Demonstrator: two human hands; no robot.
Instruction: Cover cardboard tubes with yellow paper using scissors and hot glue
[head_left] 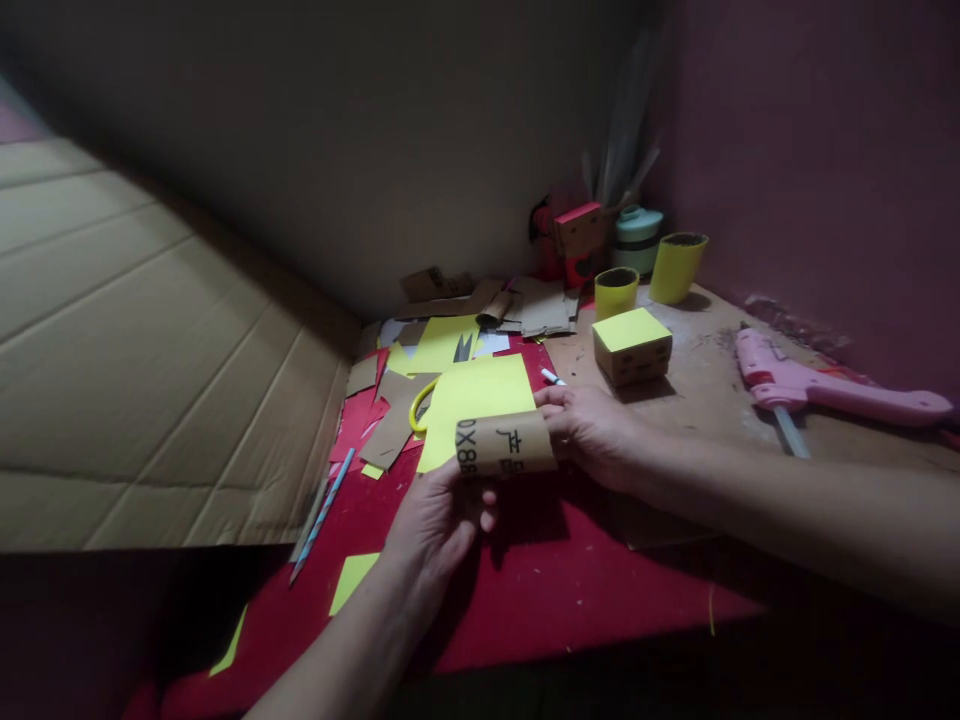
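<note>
A brown cardboard tube with black printed characters lies between my two hands. My left hand grips its left end, and my right hand pinches its right end. Right behind the tube is a yellow sheet, which partly covers the yellow handle of a pair of scissors. Past my right hand sits a small cardboard box with a yellow top. A white-tipped pen lies near my right fingertips.
Two yellow cylinders, a teal container and a red figure stand at the back. A pink glue gun lies at the right. A large cardboard panel rises at the left, beside paper scraps and a striped pencil.
</note>
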